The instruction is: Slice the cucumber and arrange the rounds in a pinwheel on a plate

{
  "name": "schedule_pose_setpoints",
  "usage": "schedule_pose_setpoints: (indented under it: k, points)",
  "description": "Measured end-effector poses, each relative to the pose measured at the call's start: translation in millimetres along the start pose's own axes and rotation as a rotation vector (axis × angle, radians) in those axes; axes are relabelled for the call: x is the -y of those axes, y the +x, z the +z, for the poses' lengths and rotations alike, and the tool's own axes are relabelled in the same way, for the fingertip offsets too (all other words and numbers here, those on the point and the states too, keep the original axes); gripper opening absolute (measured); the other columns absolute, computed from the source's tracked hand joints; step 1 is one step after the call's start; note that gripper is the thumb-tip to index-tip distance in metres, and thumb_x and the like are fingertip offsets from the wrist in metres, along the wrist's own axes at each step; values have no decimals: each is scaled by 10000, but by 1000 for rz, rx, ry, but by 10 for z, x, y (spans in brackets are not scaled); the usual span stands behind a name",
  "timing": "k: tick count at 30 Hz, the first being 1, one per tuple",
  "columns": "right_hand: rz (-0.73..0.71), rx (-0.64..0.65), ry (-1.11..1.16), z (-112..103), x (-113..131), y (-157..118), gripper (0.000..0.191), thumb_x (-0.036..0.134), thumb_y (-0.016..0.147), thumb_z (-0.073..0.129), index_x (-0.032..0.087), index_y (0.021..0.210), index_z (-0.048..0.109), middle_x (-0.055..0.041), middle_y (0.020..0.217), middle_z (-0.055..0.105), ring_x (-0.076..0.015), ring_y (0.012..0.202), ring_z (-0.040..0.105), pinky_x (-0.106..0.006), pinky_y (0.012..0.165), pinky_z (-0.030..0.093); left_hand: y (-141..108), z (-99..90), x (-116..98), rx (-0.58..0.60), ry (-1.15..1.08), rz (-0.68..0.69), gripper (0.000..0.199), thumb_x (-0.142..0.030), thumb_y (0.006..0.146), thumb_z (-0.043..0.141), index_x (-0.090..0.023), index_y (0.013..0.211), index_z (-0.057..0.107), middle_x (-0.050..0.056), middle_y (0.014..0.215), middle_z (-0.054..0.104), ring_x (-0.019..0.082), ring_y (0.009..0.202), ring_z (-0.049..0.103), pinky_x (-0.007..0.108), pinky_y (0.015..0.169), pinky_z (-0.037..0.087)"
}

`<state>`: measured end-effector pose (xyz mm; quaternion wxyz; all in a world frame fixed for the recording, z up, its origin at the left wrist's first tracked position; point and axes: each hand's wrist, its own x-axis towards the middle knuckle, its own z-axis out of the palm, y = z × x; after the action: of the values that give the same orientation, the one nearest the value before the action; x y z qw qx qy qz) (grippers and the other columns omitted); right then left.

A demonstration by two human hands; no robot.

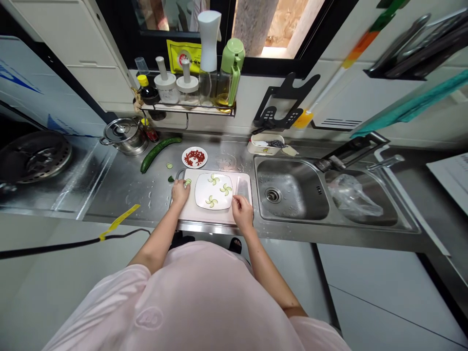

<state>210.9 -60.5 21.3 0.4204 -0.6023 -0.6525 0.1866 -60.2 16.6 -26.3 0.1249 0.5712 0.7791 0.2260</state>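
A white square plate [203, 199] lies on a pale cutting board [190, 213], with three pinwheels of thin cucumber slices [212, 201] on it. My left hand [180, 193] rests over the board's left side, fingers bent and closed on a few cucumber slices [187, 182]. At the plate's right rim my right hand [243, 213] is closed in a pinch; whatever lies between its fingertips is too small to make out. Just beyond it, a knife's broad blade [242, 186] lies flat on the board. Behind the plate stands a small white dish with chopped red pieces [194, 157].
A whole cucumber [160, 152] and a lidded steel pot [124, 135] are at the back left. To the right is a double sink [292, 214], its far basin holding a plastic bag [353, 195]. A seasoning rack [190, 108] hangs above the counter.
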Motion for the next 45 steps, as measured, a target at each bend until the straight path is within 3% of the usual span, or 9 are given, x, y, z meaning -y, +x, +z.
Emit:
schedule_pose_setpoints:
  k: [9,17,20,24,29,36,41,45]
  points:
    - [24,16,8,16,15,-7,235,282,884,423,176,953,621,-67,879,638,-165,724,547,-297,691,436,-3,18,13,-68,-117,16,201,-299,750,554,-194,903,631,108,956,593,246,851,581,360,811,451]
    - [21,27,13,30,3,-10,238,291,887,426,177,967,618,-59,875,634,-156,690,537,-288,676,434,-27,4,-41,-42,-173,-18,221,-233,754,522,-175,947,614,75,867,621,200,815,576,337,794,439]
    - [18,19,16,32,0,-14,233,285,885,432,171,959,621,-62,880,635,-155,696,537,-288,682,433,-14,33,-34,-41,-292,-66,214,-223,731,538,-167,923,617,45,797,626,156,728,571,308,758,450]
    - [20,15,28,26,30,-1,232,285,882,432,174,959,621,-56,851,628,-151,673,529,-287,667,432,-2,4,-91,16,-618,-138,234,-252,672,603,-143,879,617,38,776,632,118,684,567,265,712,471]
    - [7,-4,80,14,166,98,216,283,878,440,179,943,617,-49,836,624,-144,653,520,-286,651,436,-59,-278,-352,126,-946,-168,305,-308,612,676,-137,860,628,46,765,636,112,671,570,244,653,473]
    - [-43,8,165,-56,567,389,209,305,881,452,194,955,612,-48,856,627,-142,670,529,-292,668,450,-234,-776,-798,201,-1083,-46,367,-337,613,726,-164,920,622,26,775,626,103,687,570,227,639,466]
    - [-132,56,189,-149,859,579,206,311,894,462,197,978,611,-41,856,609,-142,700,530,-285,686,448,-360,-990,-992,208,-1120,70,341,-302,650,725,-171,946,615,15,800,608,105,760,584,239,735,478]
    - [-226,116,194,-211,1025,677,208,313,903,463,207,997,616,-48,905,606,-155,784,550,-290,720,449,-429,-1094,-1076,215,-1100,108,338,-281,666,720,-175,966,607,11,799,596,100,742,580,228,715,478]
